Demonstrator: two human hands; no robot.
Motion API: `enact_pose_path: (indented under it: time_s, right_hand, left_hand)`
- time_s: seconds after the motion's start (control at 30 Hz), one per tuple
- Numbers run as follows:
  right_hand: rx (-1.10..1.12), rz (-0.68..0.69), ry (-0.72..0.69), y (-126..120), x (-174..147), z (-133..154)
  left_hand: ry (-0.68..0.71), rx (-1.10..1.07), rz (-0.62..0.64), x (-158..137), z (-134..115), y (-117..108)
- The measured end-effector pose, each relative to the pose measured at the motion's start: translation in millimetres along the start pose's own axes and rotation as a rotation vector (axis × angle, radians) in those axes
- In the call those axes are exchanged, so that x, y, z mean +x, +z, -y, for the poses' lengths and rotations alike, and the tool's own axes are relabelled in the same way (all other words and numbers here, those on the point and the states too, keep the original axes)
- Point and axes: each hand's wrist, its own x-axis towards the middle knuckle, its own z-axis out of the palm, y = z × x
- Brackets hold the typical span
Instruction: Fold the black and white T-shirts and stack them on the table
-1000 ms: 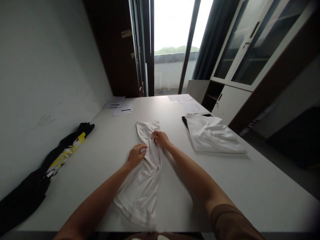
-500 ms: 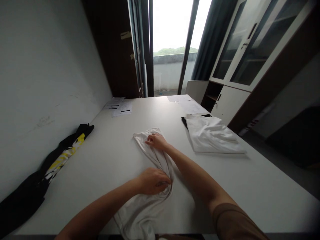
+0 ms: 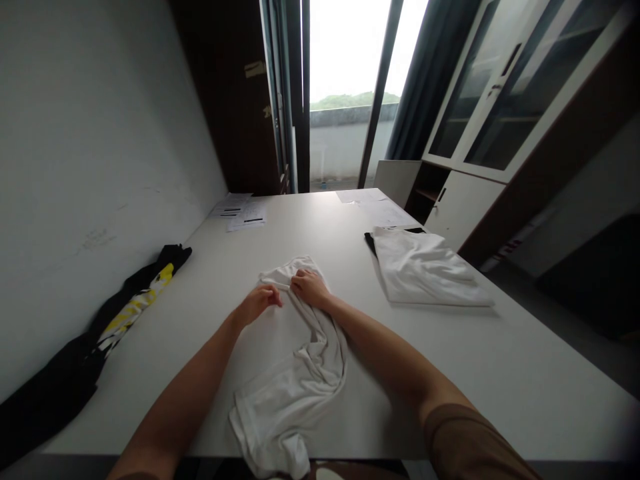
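A crumpled off-white garment [image 3: 295,387], made of thin cloth, lies lengthwise on the white table in front of me. Its near end hangs over the table's front edge. At its far end my right hand [image 3: 311,288] is closed on the cloth, with the fingers bent down into it. Just to the left, my left hand [image 3: 259,303] has its fingers curled at the garment's left edge, where a fold of cloth meets the fingertips. The fingertips themselves are partly hidden.
A folded white garment [image 3: 425,270] lies on a black one [image 3: 369,241] at the right. Along the left wall stretches a black garment [image 3: 60,373] with a yellow and white print. Papers [image 3: 245,217] lie at the table's far left, and more sheets [image 3: 383,212] far right.
My left hand has moved from the garment's middle up to its far end, beside my right hand. The middle of the cloth is now uncovered. My right hand has barely moved.
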Motion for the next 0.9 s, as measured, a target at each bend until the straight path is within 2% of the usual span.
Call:
enact_pose_path:
  time_s: [0.07, 0.13, 0.27, 0.37, 0.43, 0.57, 0.63, 0.73, 0.83, 0.9]
  right_hand:
    - [0.15, -0.06, 0.032, 3, 4, -8]
    - [0.348, -0.139, 0.095, 7, 9, -13]
    - [0.915, -0.24, 0.265, 12, 15, -15]
    - [1.373, -0.176, 0.361, 11, 13, -9]
    - [1.568, -0.115, 0.385, 8, 10, -4]
    - [1.732, -0.012, 0.376, 3, 6, 2]
    - [1.755, 0.023, 0.374, 1, 5, 3]
    - [1.741, 0.018, 0.404, -2, 6, 3]
    - [1.706, -0.01, 0.416, -3, 7, 2]
    - [1.681, -0.059, 0.419, -4, 8, -1]
  left_hand:
    - [0.079, 0.0, -0.272, 9, 9, -12]
    - [0.096, 0.02, -0.402, 15, 17, -16]
    - [0.084, 0.084, -0.432, 20, 30, -10]
    - [0.1, 0.155, -0.413, 21, 32, -4]
    - [0.121, 0.178, -0.392, 22, 33, -2]
    - [0.182, 0.182, -0.339, 24, 35, 0]
    - [0.216, 0.268, -0.352, 24, 38, 0]
    - [0.256, 0.571, -0.39, 20, 41, 0]
    - [0.283, 0.901, -0.351, 14, 41, -2]
    - [0.272, 1.038, -0.331, 11, 38, -3]
